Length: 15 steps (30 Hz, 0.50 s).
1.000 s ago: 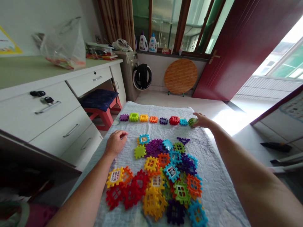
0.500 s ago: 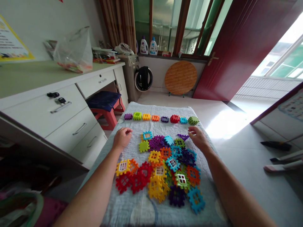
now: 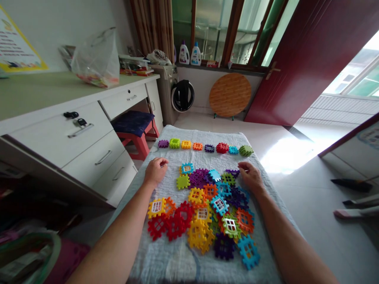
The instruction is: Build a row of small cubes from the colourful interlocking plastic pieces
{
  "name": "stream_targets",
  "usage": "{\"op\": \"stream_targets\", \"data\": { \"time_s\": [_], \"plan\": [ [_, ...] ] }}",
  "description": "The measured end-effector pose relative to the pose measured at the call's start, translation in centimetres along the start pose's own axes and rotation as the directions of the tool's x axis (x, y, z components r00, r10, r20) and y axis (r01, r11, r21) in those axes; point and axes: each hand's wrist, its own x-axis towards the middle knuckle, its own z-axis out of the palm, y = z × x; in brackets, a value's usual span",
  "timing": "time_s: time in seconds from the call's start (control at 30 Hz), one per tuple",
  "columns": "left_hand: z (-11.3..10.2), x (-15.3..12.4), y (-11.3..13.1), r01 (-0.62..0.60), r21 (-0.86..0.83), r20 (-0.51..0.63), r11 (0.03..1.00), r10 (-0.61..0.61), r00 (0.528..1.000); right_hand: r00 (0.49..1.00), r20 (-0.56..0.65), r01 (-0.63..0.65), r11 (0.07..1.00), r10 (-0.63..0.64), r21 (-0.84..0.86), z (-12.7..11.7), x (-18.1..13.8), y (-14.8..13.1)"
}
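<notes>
Resting left hand (image 3: 155,170) on cloth (image 3: 194,158), loosely curled, empty, just left of tile pile (image 3: 207,209); right hand (image 3: 251,176) nearer, fingertips on purple tile (image 3: 233,172) at pile's far-right edge; grip unclear.

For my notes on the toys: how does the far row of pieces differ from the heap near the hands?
The row holds eight pieces in one line, none overlapping; the heap has many more, piled over one another. No hand touches the row; the right hand rests at the heap's edge. Both are bright plastic on one cloth.
</notes>
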Motion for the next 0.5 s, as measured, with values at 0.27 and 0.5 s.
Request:
{"op": "stream_targets", "data": {
  "time_s": [0.27,0.5],
  "plan": [
    [0.0,0.0,0.0,0.008,0.006,0.005,1.0,-0.008,1.0,0.832,0.361,0.464,0.885,-0.42,-0.04,-0.7,-1.3,-3.4],
    [0.1,0.1,0.1,0.02,-0.008,0.004,1.0,-0.02,1.0,0.798,0.465,0.457,0.888,-0.383,-0.053,-1.0,-1.9,-4.0]
  ]
}}
